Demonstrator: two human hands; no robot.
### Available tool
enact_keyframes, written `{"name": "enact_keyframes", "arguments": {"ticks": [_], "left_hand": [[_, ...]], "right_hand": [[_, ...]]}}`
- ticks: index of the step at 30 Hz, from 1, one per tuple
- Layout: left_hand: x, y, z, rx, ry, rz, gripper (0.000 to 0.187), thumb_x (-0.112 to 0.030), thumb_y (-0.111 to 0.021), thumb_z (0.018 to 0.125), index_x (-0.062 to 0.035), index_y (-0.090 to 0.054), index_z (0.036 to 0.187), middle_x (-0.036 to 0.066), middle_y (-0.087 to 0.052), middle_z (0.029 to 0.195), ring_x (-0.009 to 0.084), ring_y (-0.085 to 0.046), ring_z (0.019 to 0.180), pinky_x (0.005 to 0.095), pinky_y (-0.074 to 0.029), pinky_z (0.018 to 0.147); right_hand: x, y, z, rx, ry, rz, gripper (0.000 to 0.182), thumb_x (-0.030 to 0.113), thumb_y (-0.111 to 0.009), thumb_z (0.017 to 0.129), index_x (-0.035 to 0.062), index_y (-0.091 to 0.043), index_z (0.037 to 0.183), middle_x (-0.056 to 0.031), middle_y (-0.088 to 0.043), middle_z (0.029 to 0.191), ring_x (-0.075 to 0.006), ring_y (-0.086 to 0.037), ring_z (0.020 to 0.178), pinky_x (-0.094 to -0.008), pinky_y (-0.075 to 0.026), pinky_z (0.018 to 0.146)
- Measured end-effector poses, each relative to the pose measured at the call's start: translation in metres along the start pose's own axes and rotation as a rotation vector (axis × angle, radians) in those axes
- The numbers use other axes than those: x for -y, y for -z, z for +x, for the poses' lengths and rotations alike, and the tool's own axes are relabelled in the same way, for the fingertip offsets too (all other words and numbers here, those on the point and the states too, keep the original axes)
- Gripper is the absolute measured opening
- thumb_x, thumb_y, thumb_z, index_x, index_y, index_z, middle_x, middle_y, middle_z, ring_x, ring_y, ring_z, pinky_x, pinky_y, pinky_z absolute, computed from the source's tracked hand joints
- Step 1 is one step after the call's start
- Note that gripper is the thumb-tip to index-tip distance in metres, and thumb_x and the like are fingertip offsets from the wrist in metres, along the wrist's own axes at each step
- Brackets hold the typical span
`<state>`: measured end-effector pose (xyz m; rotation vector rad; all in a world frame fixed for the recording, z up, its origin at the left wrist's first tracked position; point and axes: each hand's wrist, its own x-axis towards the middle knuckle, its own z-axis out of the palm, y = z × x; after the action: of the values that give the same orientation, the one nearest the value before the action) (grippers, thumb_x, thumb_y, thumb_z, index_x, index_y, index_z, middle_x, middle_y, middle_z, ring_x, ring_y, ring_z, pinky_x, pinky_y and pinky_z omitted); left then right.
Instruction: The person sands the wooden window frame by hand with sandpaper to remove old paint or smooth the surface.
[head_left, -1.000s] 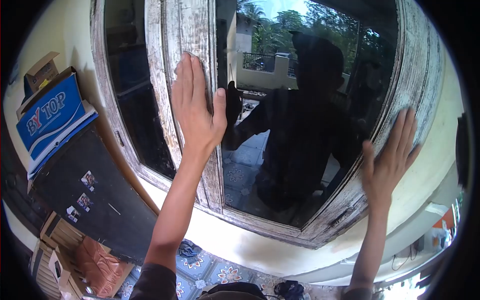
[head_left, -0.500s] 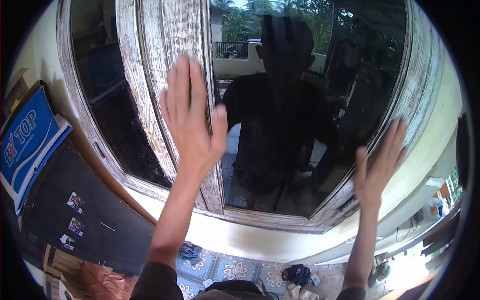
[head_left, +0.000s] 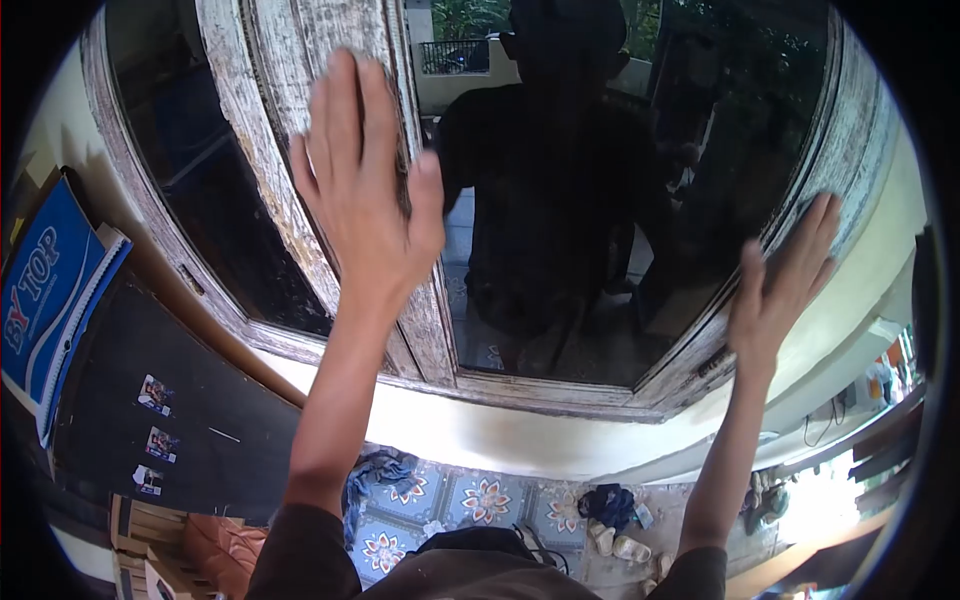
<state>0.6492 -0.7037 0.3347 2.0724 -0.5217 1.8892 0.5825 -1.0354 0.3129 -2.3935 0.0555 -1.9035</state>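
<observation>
My left hand (head_left: pixel 370 190) lies with fingers stretched out over the worn wooden post (head_left: pixel 345 25) between two dark panes, thumb pointing up and apart. Over at the right, my right hand (head_left: pixel 785 285) rests open at the right side of the weathered window frame (head_left: pixel 830 180), its fingertips on the peeling wood. Between the hands is a dark glass pane (head_left: pixel 560 240), which mirrors a person in dark clothing and some greenery. Neither hand holds anything.
A blue box (head_left: pixel 60 290) lettered "BY TOP" stands at left above a black board (head_left: pixel 190 400) with small stickers. Below, flowered floor tiles (head_left: pixel 485 500) carry dark cloth (head_left: pixel 380 470), a dark bundle (head_left: pixel 608 505) and pale footwear (head_left: pixel 630 547).
Both hands have moved higher up the frame, the left one slightly leftward and the right one rightward. The view has tilted down, showing more floor.
</observation>
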Motion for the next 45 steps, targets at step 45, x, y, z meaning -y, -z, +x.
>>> {"name": "enact_keyframes", "arguments": {"ticks": [45], "left_hand": [[-0.026, 0.011, -0.085, 0.068, 0.264, -0.058, 0.069, -0.041, -0.052, 0.091, -0.0002, -0.038, 0.145, 0.023, -0.033, 0.152, 0.036, -0.029, 0.142, 0.0511, -0.01, 0.111]], "right_hand": [[0.008, -0.009, -0.044, -0.028, -0.017, -0.029, 0.082, 0.058, -0.041, 0.094, 0.0068, -0.017, 0.154, -0.0178, -0.017, 0.159, -0.0336, -0.013, 0.148, -0.0584, -0.005, 0.115]]}}
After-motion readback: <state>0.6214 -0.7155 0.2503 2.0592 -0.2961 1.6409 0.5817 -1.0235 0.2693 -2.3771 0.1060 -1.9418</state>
